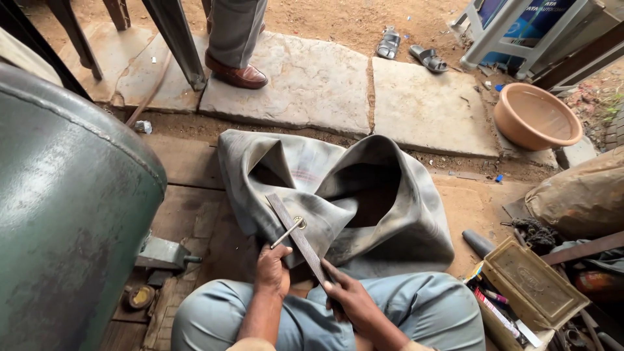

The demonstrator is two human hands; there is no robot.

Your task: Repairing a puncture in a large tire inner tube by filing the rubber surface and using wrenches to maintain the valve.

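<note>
On the person's lap lay a grey inner tube [364,201]; the left hand [273,270] pinched its valve stem [287,232], the right hand [348,296] gripped a flat file [296,234] across it, roughening seemingly just begun.

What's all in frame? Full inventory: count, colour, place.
inner tube: 1, grey, folded on the ground at centre
valve stem: 1, metal, on the tube
file: 1, grey, flat, across the tube
tank: 1, green, left
basin: 1, tan, upper right
sandals: 2, dark, on the dirt at top
shoe: 1, brown, another person's, on a stone slab
tin box: 1, tan, lower right
left hand: 1, by the valve stem
right hand: 1, grips the file
</note>
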